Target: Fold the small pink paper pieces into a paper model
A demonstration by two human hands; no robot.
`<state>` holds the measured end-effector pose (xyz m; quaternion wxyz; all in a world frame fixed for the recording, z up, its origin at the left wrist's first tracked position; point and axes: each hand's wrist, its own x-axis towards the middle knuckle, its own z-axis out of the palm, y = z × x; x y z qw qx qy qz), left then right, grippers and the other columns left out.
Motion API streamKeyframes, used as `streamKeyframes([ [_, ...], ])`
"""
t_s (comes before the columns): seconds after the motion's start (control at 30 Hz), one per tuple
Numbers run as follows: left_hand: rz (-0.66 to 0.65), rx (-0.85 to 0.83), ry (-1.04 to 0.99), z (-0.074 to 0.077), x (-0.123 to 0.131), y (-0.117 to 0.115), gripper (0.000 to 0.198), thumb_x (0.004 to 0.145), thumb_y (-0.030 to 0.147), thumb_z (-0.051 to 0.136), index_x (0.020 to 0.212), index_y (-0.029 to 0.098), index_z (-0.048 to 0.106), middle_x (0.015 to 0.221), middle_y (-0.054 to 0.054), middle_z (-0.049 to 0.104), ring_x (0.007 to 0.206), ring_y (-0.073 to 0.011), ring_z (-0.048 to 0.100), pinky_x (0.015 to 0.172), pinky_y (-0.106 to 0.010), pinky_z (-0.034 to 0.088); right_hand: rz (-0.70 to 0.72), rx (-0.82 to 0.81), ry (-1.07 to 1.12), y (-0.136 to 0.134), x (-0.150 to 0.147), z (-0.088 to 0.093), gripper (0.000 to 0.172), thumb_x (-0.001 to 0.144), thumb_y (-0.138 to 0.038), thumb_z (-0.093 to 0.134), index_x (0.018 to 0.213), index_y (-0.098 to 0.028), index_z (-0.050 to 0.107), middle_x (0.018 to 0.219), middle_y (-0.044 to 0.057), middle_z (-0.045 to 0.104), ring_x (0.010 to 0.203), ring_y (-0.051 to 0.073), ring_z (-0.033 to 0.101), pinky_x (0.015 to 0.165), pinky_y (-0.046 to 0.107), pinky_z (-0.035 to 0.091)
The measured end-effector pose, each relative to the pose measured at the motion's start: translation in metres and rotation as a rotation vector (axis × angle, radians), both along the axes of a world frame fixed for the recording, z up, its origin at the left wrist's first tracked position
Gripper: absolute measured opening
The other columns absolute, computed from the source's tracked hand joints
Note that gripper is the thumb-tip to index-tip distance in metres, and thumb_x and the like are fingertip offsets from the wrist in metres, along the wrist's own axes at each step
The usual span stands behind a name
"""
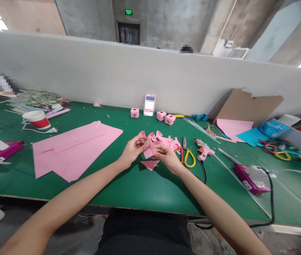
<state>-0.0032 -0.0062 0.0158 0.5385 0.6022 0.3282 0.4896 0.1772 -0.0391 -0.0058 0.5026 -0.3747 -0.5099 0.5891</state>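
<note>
A small folded pink paper piece (149, 150) is held between my two hands above the green table. My left hand (134, 150) grips its left side with bent fingers. On the right side, my right hand (166, 156) pinches the same piece. A pink paper triangle (150, 164) lies just below it on the table. Pink scraps (170, 142) are heaped behind my hands. Scissors with yellow handles (189, 157) lie to the right, beside a pink glue gun (205, 150). Three pink paper cubes, one of them at the left (134, 113), stand farther back.
Large pink sheets (73, 152) cover the left of the green table (140, 194). A paper cup (37, 119) stands behind them. At right are a purple power strip (247, 179) with a black cable, clear sticks and cardboard (246, 106). A white partition (100, 78) borders the back.
</note>
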Motion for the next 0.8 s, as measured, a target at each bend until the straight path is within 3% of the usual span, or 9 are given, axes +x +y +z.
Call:
streamKeyframes([
  [0.27, 0.021, 0.091, 0.04, -0.0039, 0.0012, -0.0016, 0.045, 0.069, 0.037, 0.08, 0.102, 0.016, 0.056, 0.086, -0.002, 0.063, 0.082, -0.0147, 0.062, 0.079, -0.028, 0.052, -0.004, 0.04, -0.035, -0.0007, -0.0034, -0.0001, 0.036, 0.067, -0.038, 0.082, 0.095, -0.018, 0.073, 0.087, 0.004, 0.074, 0.078, 0.018, 0.07, 0.078, 0.033, 0.055],
  [0.57, -0.036, 0.113, 0.066, -0.0068, 0.0005, -0.0006, 0.044, 0.07, 0.033, 0.078, 0.104, 0.016, 0.055, 0.085, -0.001, 0.059, 0.08, -0.0128, 0.059, 0.072, -0.023, 0.05, 0.0, 0.034, -0.075, -0.0026, -0.004, 0.0017, 0.023, 0.07, -0.038, 0.081, 0.085, -0.02, 0.076, 0.081, 0.002, 0.073, 0.071, 0.013, 0.065, 0.072, 0.028, 0.052],
  [0.8, -0.04, 0.066, 0.016, -0.0023, 0.0033, -0.0034, 0.036, 0.079, 0.039, 0.07, 0.101, 0.016, 0.055, 0.086, -0.003, 0.063, 0.079, -0.0139, 0.062, 0.072, -0.026, 0.052, -0.077, 0.031, -0.042, -0.0013, -0.0025, 0.006, 0.021, 0.068, -0.038, 0.082, 0.078, -0.02, 0.074, 0.077, 0.0, 0.069, 0.072, 0.013, 0.063, 0.069, 0.027, 0.052],
])
